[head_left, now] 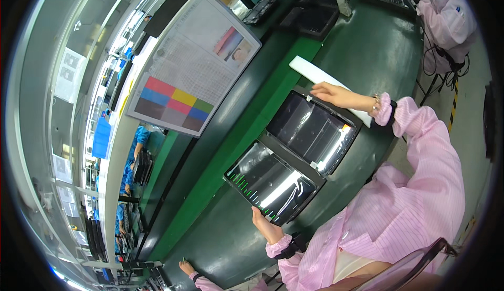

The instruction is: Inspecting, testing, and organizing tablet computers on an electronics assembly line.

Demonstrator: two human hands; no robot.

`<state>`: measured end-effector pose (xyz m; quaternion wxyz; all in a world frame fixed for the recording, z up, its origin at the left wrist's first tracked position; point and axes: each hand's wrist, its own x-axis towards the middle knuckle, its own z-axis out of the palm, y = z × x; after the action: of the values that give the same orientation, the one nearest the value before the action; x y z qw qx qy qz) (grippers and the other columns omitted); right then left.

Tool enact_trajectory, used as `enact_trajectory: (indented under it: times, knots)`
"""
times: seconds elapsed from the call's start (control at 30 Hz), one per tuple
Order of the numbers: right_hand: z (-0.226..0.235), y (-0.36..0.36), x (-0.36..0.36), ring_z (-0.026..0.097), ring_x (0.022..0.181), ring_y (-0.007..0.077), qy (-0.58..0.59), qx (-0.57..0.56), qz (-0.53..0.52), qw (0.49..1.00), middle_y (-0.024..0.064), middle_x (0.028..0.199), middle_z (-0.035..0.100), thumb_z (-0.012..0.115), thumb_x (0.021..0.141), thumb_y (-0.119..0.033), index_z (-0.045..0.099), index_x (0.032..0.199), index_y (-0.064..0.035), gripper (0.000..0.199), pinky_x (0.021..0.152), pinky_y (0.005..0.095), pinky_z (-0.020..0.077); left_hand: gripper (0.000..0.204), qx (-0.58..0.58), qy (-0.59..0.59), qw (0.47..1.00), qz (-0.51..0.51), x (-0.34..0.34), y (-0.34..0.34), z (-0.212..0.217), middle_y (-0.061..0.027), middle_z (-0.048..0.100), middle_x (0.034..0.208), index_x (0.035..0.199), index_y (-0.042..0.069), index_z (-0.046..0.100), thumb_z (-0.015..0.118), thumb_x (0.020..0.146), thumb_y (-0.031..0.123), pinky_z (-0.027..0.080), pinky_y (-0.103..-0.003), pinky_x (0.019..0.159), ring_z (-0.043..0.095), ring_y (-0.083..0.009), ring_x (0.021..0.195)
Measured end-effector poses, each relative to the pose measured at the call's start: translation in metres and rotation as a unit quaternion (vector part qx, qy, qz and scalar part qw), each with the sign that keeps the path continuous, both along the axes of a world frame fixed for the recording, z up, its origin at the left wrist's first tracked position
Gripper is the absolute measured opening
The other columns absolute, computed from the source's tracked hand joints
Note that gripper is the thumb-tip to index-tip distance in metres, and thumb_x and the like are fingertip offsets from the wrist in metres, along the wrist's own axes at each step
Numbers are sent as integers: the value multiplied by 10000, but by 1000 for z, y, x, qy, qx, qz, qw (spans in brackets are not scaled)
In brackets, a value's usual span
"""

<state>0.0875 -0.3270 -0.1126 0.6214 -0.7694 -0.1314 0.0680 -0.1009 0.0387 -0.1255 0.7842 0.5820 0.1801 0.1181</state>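
Observation:
Two glossy black flat screens lie side by side on the bench, each in a dark frame or tray. The nearer screen [270,178] carries a row of green marks along its left edge. My left hand [268,227] grips its lower corner, thumb against the edge, with the other fingers mostly hidden. Beside it, the farther screen [310,128] has small white tabs and an orange spot at its corners. Over the upper edge of that one, my right hand [333,94] hovers or rests with fingers stretched out; whether it touches I cannot tell. A long white foam strip [315,73] runs beneath my right wrist.
A sheet with colour blocks [194,60] stands tilted on the left. Dark trays [310,20] sit at the far end. A co-worker in pink [446,18] is at the upper right; another person's hand [186,267] shows at the lower left. The green bench [210,238] curves across.

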Motion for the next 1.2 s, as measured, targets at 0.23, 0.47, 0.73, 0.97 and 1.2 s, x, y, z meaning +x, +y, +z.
enact_trajectory:
  times: [0.23, 0.47, 0.73, 0.97, 1.2]
  knots:
    - [-38, -16, -31, 359, 1304, 255, 32, 40, 31, 998, 203, 1384, 378, 466, 955, -170, 303, 1325, 41, 456, 1061, 315, 310, 510, 287, 54, 956, 17, 16, -6, -1, -169, 425, 1330, 1325, -34, 376, 381, 985, 347, 248, -353, 1066, 393, -268, 1246]
    - [-32, -18, -31, 327, 1319, 250, 109, 128, 43, 985, 197, 1407, 326, 442, 924, -67, 281, 1337, 25, 452, 1065, 330, 302, 463, 75, -12, 969, -235, 30, -91, 26, -177, 364, 1384, 1358, -26, 309, 409, 979, 221, 277, -381, 1085, 345, -265, 1302]
    - [-31, -27, -16, 423, 1207, 204, 229, 277, 2, 933, 164, 1282, 429, 447, 832, 18, 309, 1307, 46, 495, 1004, 294, 355, 488, -158, 137, 962, -176, 61, -118, 8, -181, 351, 1352, 1308, -54, 315, 508, 919, 169, 247, -419, 1105, 313, -265, 1301]
    - [-34, -33, -19, 415, 1200, 192, 271, 339, 2, 901, 155, 1260, 439, 469, 854, -23, 345, 1272, 30, 439, 1001, 294, 356, 271, -121, 38, 968, -217, 73, -130, 2, -84, 537, 1118, 1087, -3, 508, 433, 967, 229, 360, -336, 972, 482, -206, 1080]
    - [-35, -29, -24, 426, 1174, 177, 287, 332, 20, 898, 145, 1256, 442, 512, 879, -100, 354, 1254, 19, 425, 1005, 296, 352, 225, -46, -66, 986, -143, 81, -155, -4, -30, 544, 1007, 1039, 5, 502, 458, 974, 216, 383, -268, 883, 494, -112, 965]
